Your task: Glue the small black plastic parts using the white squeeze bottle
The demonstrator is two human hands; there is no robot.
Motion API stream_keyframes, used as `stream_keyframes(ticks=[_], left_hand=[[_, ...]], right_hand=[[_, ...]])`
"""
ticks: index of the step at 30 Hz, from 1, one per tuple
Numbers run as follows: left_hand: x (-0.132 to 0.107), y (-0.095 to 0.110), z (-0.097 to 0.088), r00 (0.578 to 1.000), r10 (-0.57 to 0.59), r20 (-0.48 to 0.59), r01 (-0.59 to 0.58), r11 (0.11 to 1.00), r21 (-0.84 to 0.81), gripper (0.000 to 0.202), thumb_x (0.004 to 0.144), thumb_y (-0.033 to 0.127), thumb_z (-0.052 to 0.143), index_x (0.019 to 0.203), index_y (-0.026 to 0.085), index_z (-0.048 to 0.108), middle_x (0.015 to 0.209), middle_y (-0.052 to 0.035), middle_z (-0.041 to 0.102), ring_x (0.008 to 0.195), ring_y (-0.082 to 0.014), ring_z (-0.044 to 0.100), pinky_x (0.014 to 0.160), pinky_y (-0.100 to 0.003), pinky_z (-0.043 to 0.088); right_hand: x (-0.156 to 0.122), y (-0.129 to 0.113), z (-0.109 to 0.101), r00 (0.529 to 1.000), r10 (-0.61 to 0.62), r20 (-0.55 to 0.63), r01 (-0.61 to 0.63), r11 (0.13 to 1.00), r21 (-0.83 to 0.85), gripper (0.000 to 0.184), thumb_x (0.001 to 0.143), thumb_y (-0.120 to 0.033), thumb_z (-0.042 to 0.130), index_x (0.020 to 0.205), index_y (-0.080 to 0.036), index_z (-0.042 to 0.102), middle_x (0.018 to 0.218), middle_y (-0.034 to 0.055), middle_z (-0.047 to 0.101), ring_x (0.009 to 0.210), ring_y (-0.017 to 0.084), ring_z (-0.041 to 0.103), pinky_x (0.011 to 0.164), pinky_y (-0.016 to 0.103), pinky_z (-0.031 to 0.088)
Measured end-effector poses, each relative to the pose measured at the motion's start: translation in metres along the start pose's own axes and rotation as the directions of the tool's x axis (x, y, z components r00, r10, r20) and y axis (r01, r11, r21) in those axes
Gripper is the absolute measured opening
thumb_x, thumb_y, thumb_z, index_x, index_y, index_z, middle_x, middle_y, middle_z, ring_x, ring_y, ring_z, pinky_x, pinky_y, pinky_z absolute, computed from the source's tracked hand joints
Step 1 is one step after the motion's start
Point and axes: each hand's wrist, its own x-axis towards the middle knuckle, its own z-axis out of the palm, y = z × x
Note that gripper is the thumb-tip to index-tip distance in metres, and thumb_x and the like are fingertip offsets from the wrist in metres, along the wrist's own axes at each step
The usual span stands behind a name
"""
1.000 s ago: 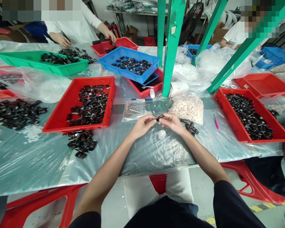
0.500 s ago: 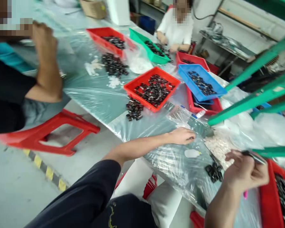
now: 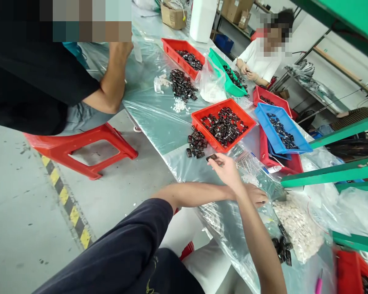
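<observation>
My right hand (image 3: 226, 168) pinches a small black plastic piece (image 3: 212, 157) between thumb and fingers. It is just above the table, by a loose pile of similar black pieces (image 3: 196, 143) beside the red tray (image 3: 207, 141). Crossed under my right forearm, my left hand (image 3: 256, 195) rests low over the table with its fingers curled; whatever is in them is hidden. Near it are tiny white bits (image 3: 252, 179) and a clear bag of pale small parts (image 3: 299, 228). Several more black pieces (image 3: 282, 247) lie beside that bag.
A blue tray (image 3: 303, 148) of black pieces sits stacked on a red one at the right. Green metal bars (image 3: 334, 176) cross the right side. One co-worker sits at the left on a red stool (image 3: 116, 141), another across the table. A pink pen (image 3: 319, 281) lies at lower right.
My right hand has swung from the lower right across my left forearm toward the pile by the red tray, carrying the black piece. The view has shifted, and my left hand stays low over the table.
</observation>
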Motion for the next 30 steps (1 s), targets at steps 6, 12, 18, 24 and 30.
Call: stream_keyframes(ticks=[6, 12, 18, 24, 30], left_hand=[[0.001, -0.007, 0.001, 0.97, 0.198, 0.139, -0.21, 0.974, 0.081, 0.018, 0.099, 0.025, 0.057, 0.087, 0.03, 0.069, 0.11, -0.0065, 0.076, 0.094, -0.0214, 0.073, 0.071, -0.037, 0.052], [-0.003, -0.01, 0.002, 0.965, 0.233, 0.119, -0.25, 0.957, 0.151, 0.024, 0.103, 0.023, 0.049, 0.104, 0.027, 0.072, 0.116, -0.0072, 0.075, 0.098, -0.0215, 0.073, 0.079, -0.035, 0.054], [-0.011, -0.008, -0.003, 0.955, 0.24, 0.172, -0.252, 0.966, 0.051, 0.021, 0.101, 0.026, 0.051, 0.107, 0.022, 0.071, 0.11, -0.0076, 0.075, 0.099, -0.0214, 0.072, 0.085, -0.03, 0.054], [-0.004, -0.011, 0.0, 0.97, 0.165, 0.179, -0.165, 0.986, -0.017, 0.025, 0.101, 0.028, 0.05, 0.113, 0.022, 0.071, 0.111, -0.0065, 0.075, 0.1, -0.0214, 0.071, 0.092, -0.031, 0.052], [-0.007, -0.008, 0.002, 0.97, 0.144, 0.195, -0.139, 0.99, -0.039, 0.025, 0.1, 0.031, 0.049, 0.11, 0.023, 0.07, 0.108, -0.0049, 0.075, 0.083, -0.0191, 0.069, 0.081, -0.03, 0.051]], right_hand=[[0.038, 0.009, 0.015, 0.984, 0.178, 0.002, -0.174, 0.958, 0.227, 0.053, 0.087, -0.051, 0.071, 0.124, -0.015, 0.067, 0.108, 0.014, 0.078, 0.067, 0.016, 0.069, 0.042, 0.022, 0.046], [-0.069, -0.031, -0.015, 0.988, 0.056, 0.143, -0.094, 0.957, 0.276, 0.039, 0.101, -0.047, 0.06, 0.128, -0.021, 0.07, 0.106, 0.0101, 0.079, 0.082, 0.018, 0.073, 0.059, 0.025, 0.055], [-0.213, -0.028, -0.045, 0.999, -0.028, 0.027, 0.023, 0.984, 0.174, 0.027, 0.103, -0.035, 0.06, 0.124, -0.023, 0.073, 0.098, 0.0063, 0.08, 0.086, 0.018, 0.075, 0.076, 0.028, 0.058], [-0.317, 0.049, -0.078, 0.755, 0.36, -0.548, -0.582, 0.753, -0.308, 0.028, 0.101, -0.036, 0.058, 0.115, -0.019, 0.075, 0.096, 0.0081, 0.079, 0.077, 0.021, 0.073, 0.07, 0.032, 0.055], [-0.365, 0.09, -0.089, 0.588, 0.379, -0.714, -0.782, 0.49, -0.385, 0.026, 0.098, -0.028, 0.059, 0.121, -0.02, 0.071, 0.122, 0.0116, 0.073, 0.094, 0.024, 0.073, 0.077, 0.033, 0.056]])
